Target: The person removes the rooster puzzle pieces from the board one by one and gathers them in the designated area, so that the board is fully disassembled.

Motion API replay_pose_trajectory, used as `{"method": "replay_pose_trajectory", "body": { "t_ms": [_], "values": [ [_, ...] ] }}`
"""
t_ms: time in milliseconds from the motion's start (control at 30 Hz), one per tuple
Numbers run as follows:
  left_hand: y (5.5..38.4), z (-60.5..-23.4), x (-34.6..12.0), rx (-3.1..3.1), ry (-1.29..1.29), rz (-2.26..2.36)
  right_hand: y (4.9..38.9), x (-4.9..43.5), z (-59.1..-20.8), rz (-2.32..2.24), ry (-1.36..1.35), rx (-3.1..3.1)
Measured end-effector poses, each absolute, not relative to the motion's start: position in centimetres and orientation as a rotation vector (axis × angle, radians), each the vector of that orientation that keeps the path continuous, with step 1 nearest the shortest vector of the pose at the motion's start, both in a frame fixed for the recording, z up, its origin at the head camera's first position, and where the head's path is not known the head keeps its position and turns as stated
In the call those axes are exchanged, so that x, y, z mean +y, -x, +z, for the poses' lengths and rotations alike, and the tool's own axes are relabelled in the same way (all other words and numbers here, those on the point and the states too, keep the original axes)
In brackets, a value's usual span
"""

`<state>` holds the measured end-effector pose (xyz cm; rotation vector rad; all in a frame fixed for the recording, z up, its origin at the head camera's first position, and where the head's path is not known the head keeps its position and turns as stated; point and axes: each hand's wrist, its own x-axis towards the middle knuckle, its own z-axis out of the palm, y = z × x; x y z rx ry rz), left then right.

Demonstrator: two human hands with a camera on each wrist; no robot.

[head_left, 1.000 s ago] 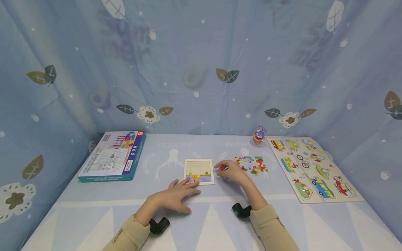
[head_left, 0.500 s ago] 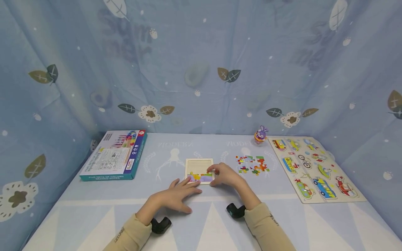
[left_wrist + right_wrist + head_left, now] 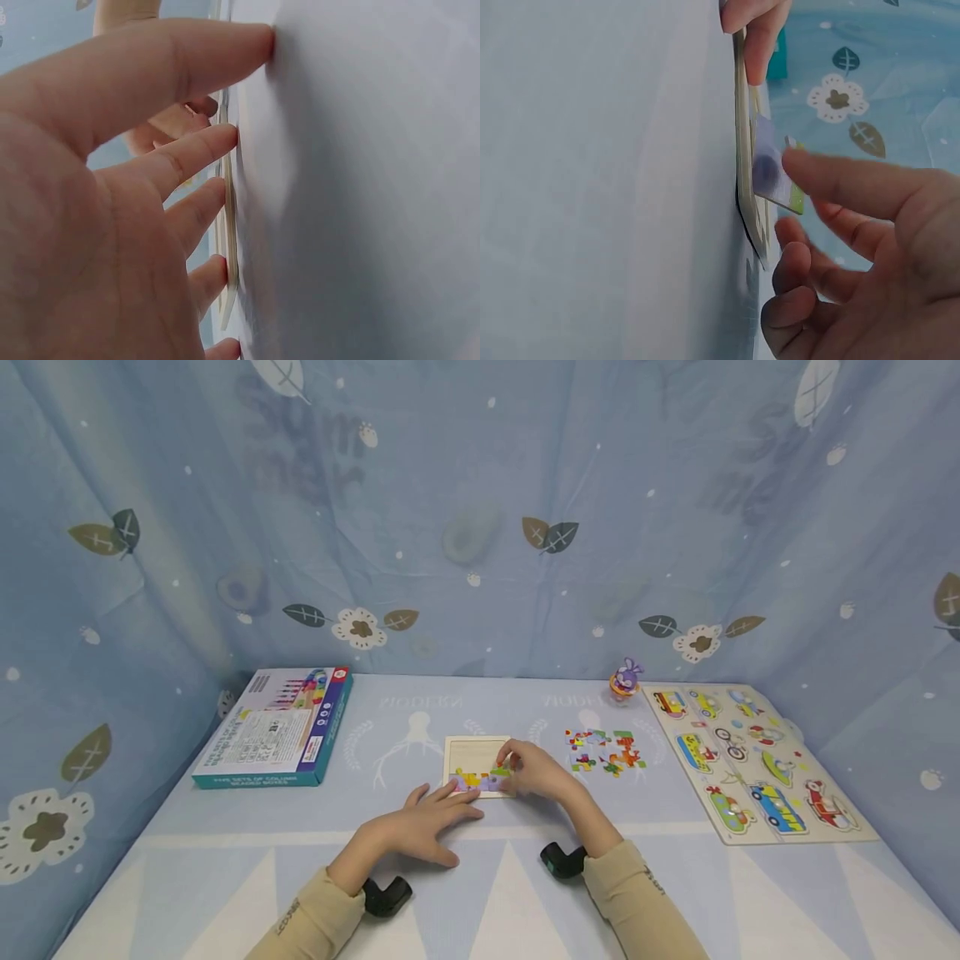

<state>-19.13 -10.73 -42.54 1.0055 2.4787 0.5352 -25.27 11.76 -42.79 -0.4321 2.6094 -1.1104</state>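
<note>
A small wooden jigsaw tray [image 3: 477, 748] lies in the middle of the table, with purple, yellow and green pieces along its near side. My left hand [image 3: 423, 829] lies with fingers spread; its fingertips [image 3: 217, 187] rest along the tray's near edge. At the tray's right side, my right hand [image 3: 535, 772] pinches a purple and green jigsaw piece [image 3: 771, 161] between thumb and forefinger. That piece stands tilted up out of the near right corner. The other right fingers curl loosely below it. The forefinger's tip is hidden behind the piece.
Several loose jigsaw pieces [image 3: 604, 752] lie right of the tray. Farther right is a wooden vehicle puzzle board [image 3: 757, 764]. A purple rabbit figurine [image 3: 625, 682] stands at the back, and a flat box [image 3: 273, 727] lies at the left. A patterned curtain [image 3: 480, 527] hangs behind.
My right hand has moved left from beside the tray onto its right side. A piece at the near right corner has tipped up in its fingers. My left hand has stayed put.
</note>
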Motion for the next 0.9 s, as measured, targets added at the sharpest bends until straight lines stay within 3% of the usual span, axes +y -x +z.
{"method": "replay_pose_trajectory", "body": {
  "t_ms": [900],
  "values": [
    [19.1,-42.6,-10.8,2.48,-1.006,0.54,25.1,18.2,-41.9,-1.323,0.188,2.589]
  ]
}}
